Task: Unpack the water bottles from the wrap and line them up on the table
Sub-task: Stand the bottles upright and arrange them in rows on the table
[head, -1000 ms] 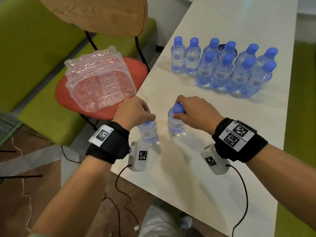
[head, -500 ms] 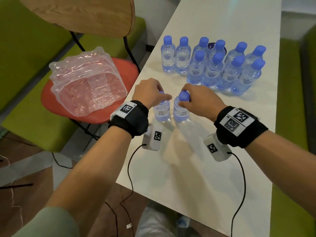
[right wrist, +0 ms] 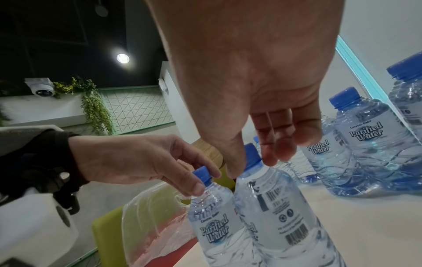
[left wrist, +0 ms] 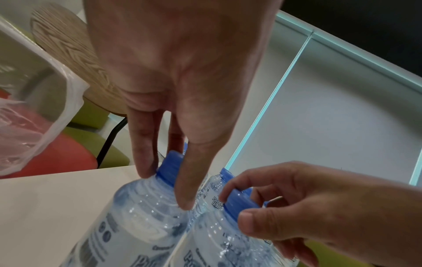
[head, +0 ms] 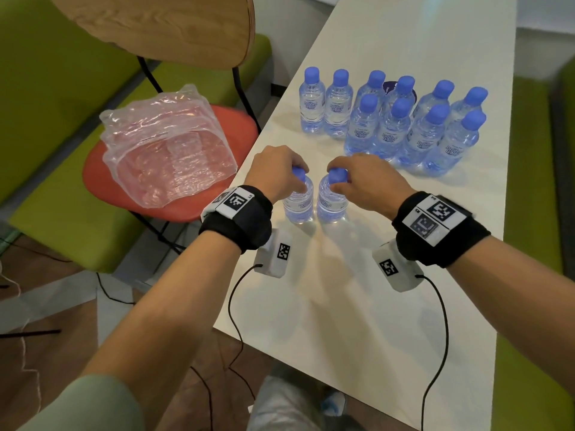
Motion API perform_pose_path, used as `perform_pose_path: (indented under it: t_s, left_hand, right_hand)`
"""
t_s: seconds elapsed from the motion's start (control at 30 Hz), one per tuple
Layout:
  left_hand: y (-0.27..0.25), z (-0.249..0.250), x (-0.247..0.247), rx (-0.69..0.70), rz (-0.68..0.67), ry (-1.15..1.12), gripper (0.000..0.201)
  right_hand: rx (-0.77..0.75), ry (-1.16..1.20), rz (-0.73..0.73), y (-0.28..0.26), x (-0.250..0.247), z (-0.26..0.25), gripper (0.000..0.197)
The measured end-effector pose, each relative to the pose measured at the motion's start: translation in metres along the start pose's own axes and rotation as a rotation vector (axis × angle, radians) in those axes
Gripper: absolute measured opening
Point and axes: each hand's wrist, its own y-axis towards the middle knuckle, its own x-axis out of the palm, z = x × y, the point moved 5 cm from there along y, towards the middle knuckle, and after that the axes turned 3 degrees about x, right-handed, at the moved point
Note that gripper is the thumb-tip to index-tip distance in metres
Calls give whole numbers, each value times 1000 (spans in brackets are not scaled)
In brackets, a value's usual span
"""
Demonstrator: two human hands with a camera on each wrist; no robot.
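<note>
Two small clear water bottles with blue caps stand side by side on the white table (head: 357,306). My left hand (head: 280,172) pinches the cap of the left bottle (head: 298,206), whose blue cap (left wrist: 170,165) shows between my fingers. The right bottle (head: 331,205) is held at its cap (right wrist: 252,157) by my right hand (head: 364,178). Further back stands a group of several more bottles (head: 392,119) in two rows. The empty clear plastic wrap (head: 165,150) lies on the red chair seat.
A chair with a red seat (head: 199,206) and wooden back (head: 155,29) stands left of the table, before a green bench (head: 62,88). Cables hang from both wrist units over the table's near edge. Green flooring runs along the table's right side.
Both hands have carried their bottles away from me toward the group; the left bottle has come in beside the right one, and the two now stand close together.
</note>
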Motion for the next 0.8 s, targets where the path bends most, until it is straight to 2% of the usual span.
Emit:
perform_pose_path:
  t_s: [0.8]
  left_hand:
    - [0, -2, 3, 88, -54, -18, 41]
  right_hand:
    - [-70, -30, -41, -3, -2, -5, 41]
